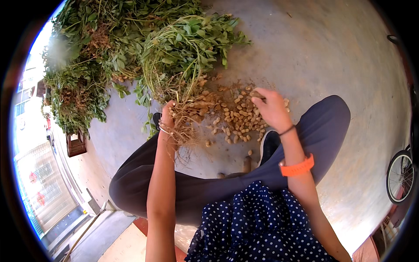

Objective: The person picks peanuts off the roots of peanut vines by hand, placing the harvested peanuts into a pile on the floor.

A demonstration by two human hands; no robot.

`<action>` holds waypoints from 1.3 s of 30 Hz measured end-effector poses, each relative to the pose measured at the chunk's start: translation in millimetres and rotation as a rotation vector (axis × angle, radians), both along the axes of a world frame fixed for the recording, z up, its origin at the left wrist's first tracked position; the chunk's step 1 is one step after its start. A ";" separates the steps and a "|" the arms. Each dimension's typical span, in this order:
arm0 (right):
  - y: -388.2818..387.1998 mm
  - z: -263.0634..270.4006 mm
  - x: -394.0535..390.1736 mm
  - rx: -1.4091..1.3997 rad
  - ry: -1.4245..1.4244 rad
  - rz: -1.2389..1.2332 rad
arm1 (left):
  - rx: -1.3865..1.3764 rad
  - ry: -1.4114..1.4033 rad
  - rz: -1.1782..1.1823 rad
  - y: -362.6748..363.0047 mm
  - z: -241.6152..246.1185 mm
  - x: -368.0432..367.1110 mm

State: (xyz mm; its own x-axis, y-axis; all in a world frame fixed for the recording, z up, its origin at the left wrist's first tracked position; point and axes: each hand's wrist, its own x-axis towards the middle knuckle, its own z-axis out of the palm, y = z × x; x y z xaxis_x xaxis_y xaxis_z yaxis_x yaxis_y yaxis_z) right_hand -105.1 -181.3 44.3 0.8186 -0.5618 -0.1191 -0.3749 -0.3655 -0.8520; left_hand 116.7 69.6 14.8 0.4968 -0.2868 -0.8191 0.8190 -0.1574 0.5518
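Observation:
My left hand (pixel 167 117) grips a bunch of peanut plants by the stem bases, just above the roots. The bunch's brown roots (pixel 188 131) hang towards me, with pods (pixel 203 101) among them, and its leafy green tops (pixel 190 42) spread away over the floor. To the right, my right hand (pixel 271 106) is over a spread of loose peanuts (pixel 240 118) on the concrete. A brownish thing, seemingly a peanut pod (pixel 257 94), is pinched between its thumb and fingers; blur hides its detail.
A large heap of peanut plants (pixel 78 78) covers the floor at the upper left. My dark shoe (pixel 270 147) is beside the loose peanuts. A small wooden stool (pixel 76 144) stands at the left, and a wheel (pixel 400 177) is at the far right on the concrete floor (pixel 327 59).

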 end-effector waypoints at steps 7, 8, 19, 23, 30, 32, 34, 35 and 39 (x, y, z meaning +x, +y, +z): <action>34.0 -32.0 28.2 -0.142 0.263 0.060 | -0.129 0.071 0.152 -3.8 -15.3 -16.5; 33.4 -28.9 32.0 -0.132 0.207 0.073 | -0.155 0.048 0.146 1.3 -22.3 -14.7; 92.4 4.7 58.8 0.111 -0.219 0.196 | -0.174 -0.004 0.191 -8.3 -13.1 -38.2; 97.8 17.9 37.8 0.132 -0.206 0.230 | -0.246 -0.026 0.115 -7.6 -2.1 -21.0; 42.9 -1.4 8.5 -0.062 0.085 0.040 | -0.384 -0.214 0.157 -4.4 4.6 -12.4; 38.7 -14.0 11.0 -0.189 0.293 0.067 | -0.396 -0.170 0.182 1.5 -8.0 -6.2; 41.7 -33.5 10.9 -0.347 0.357 0.015 | -0.450 -0.060 0.221 -2.1 -12.7 -6.1; 42.1 -42.2 8.1 -0.426 0.390 -0.011 | -0.424 -0.062 0.237 -6.6 -11.6 -10.5; 57.9 -26.9 27.2 0.207 -0.192 0.106 | -0.394 -0.063 0.236 -24.7 6.2 -30.5</action>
